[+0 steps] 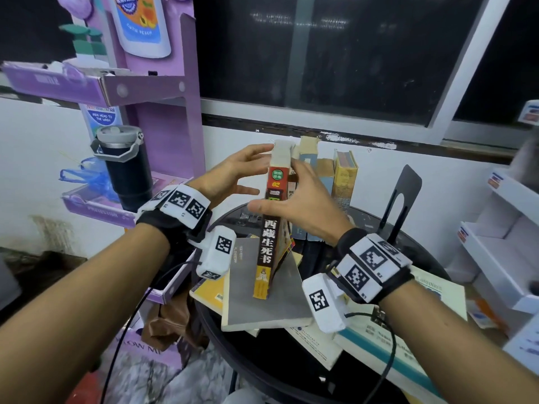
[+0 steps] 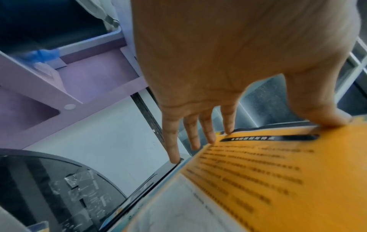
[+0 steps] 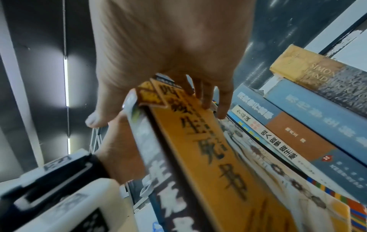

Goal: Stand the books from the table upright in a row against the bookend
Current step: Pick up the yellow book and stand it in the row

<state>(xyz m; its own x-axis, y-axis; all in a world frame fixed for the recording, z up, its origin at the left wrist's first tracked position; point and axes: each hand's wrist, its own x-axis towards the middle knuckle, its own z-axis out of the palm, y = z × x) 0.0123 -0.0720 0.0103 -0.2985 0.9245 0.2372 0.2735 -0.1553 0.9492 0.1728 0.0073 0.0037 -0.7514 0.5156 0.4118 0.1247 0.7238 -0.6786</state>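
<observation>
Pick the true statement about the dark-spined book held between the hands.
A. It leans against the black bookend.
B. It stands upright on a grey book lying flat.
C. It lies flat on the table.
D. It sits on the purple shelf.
B: the dark-spined book, between the left hand and right hand, stands on the flat grey book, well apart from the bookend.

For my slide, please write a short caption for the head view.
Both hands, left hand and right hand, steady an upright book beside standing books.
</observation>
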